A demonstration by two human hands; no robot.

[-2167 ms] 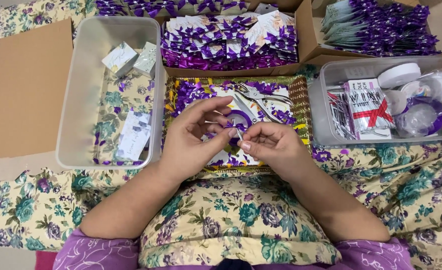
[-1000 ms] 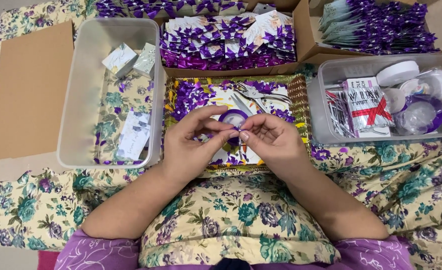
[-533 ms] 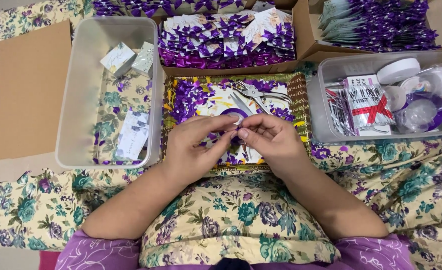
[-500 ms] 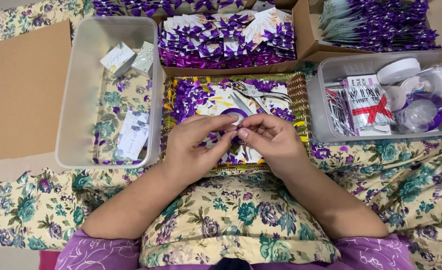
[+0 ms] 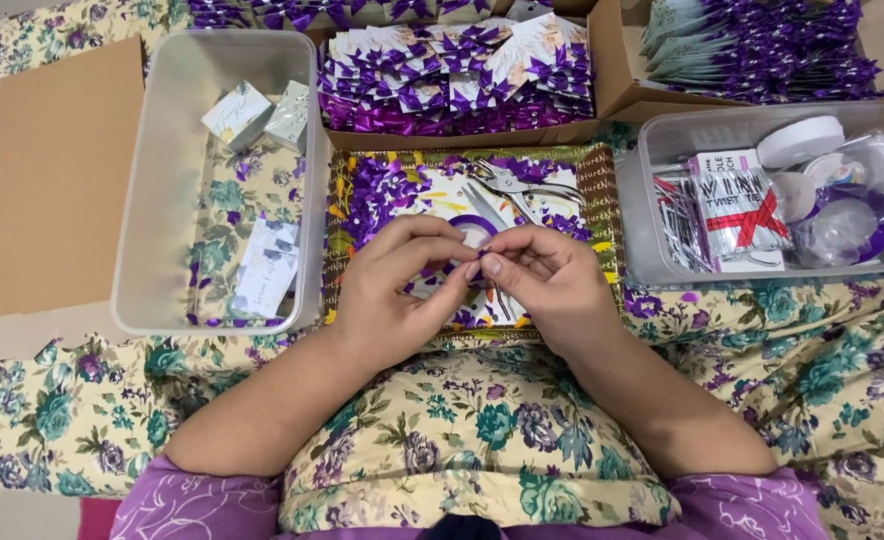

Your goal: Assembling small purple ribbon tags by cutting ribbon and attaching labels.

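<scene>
My left hand (image 5: pixel 399 285) and my right hand (image 5: pixel 544 280) meet fingertip to fingertip over a book-like work surface with a patterned border (image 5: pixel 602 215). Between the fingertips both hands pinch a small piece of purple ribbon (image 5: pixel 478 256); most of it is hidden by the fingers. A roll of purple ribbon (image 5: pixel 474 226) lies just beyond the fingers, and metal pliers (image 5: pixel 517 186) rest behind it. Purple ribbon bits (image 5: pixel 377 190) are scattered on the surface at the left.
A clear bin (image 5: pixel 162 190) at left holds small white boxes (image 5: pixel 259 115) and cards. A cardboard box (image 5: pixel 457 135) behind holds several purple bows. The right clear bin (image 5: pixel 647 215) holds tape rolls and twist-tie packs. Brown cardboard (image 5: pixel 57 170) lies far left on floral cloth.
My hands have drawn together from slightly apart, and the fingertips now pinch the ribbon piece tightly at the middle. They have stayed over the same spot.
</scene>
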